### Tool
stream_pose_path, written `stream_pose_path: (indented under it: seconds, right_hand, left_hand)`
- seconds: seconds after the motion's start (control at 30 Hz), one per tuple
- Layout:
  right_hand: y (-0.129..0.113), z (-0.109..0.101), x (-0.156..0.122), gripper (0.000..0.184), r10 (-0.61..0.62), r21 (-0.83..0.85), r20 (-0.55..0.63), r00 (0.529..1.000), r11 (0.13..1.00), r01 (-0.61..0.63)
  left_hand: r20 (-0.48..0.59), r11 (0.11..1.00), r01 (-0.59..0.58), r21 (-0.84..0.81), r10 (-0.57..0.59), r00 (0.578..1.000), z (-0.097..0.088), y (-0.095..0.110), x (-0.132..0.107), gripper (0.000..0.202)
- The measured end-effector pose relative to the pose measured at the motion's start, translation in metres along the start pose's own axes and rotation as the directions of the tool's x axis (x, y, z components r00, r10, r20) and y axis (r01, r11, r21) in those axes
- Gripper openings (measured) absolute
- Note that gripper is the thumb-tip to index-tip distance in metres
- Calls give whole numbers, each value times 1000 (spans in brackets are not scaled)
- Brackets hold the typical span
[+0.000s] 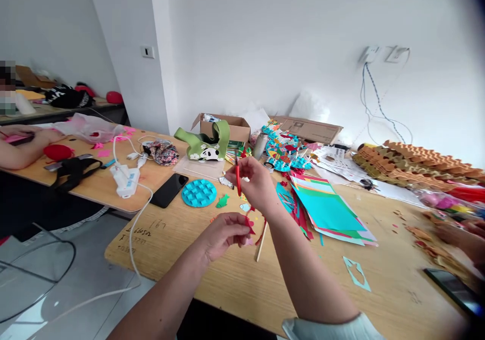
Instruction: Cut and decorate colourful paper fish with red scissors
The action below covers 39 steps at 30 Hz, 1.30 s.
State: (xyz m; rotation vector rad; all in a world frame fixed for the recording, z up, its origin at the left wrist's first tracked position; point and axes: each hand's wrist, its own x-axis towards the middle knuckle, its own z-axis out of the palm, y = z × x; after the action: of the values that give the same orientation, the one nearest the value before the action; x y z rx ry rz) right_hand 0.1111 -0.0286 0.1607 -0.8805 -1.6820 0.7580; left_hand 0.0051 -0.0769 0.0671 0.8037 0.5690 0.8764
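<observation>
The left hand (223, 236) pinches a small piece of crumpled red paper (249, 226) between thumb and fingers, while the curled right hand (252, 183) grips a slim red pen-shaped tool (238, 178) (too small to tell exactly what) upright above the light wooden table (382, 289). Just beside them lies a thin pale wooden stick (260, 241), with a fanned stack of teal and multicoloured paper sheets (328, 211) farther right.

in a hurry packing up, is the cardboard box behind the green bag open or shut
Open: the cardboard box has its flaps raised, and items show inside it, behind the green bag.
</observation>
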Motion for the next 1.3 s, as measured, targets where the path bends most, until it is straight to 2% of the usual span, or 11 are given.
stream_pose_path:
  seconds: [0.13, 0.23, 0.33, 0.4, 0.57, 0.83, 0.93, 1.0, 1.1, 1.2, 1.3]
  right_hand:
    - [9, -1, 3, 38, 56, 107, -156, 986, 993, -40]
    - [41, -21, -22, 32, 179, -157, -179, 968, 966, -207]
    - [78, -40, -64, 17, 317, -714, -204, 926, 599, -362]
    - [95, -48, -92, 9, 401, -845, -179, 898, 404, -349]
    - [105, -46, -129, 11, 503, -909, -151, 851, 268, -320]
    - [120, -62, -127, 11, 499, -904, -212, 840, 228, -363]
    - [125, -68, -116, 12, 438, -854, -261, 860, 311, -417]
    - [126, -62, -106, 19, 384, -690, -281, 879, 556, -464]
    - [121, -44, -90, 36, 365, -177, -247, 898, 894, -412]
    - [115, -26, -84, 40, 379, 189, -217, 899, 920, -342]
    - [114, -18, -87, 39, 416, 321, -192, 889, 882, -344]
  left_hand:
    - [-368, 880, -297, -372, 154, 917, -30, 23, -13, 15]
    - [-500, 786, -448, -425, 208, 841, -47, 37, -21, 11]
    - [-480, 775, -419, -472, 172, 860, -48, 36, -17, 9]
    - [-446, 791, -361, -494, 126, 886, -41, 27, -8, 9]
    - [-383, 850, -261, -458, 77, 921, -21, 0, 26, 13]
    - [-344, 930, -217, -297, 107, 933, -14, -8, 47, 20]
    - [-322, 952, -211, -223, 133, 937, -17, -10, 53, 21]
    - [-300, 964, -213, -156, 159, 941, -20, -15, 58, 22]
    - [-335, 973, -214, -92, 172, 926, -24, -26, 64, 22]
    - [-373, 984, -176, -24, 154, 915, -27, -36, 66, 22]
    - [-330, 976, -172, 134, 207, 921, -29, -42, 65, 20]
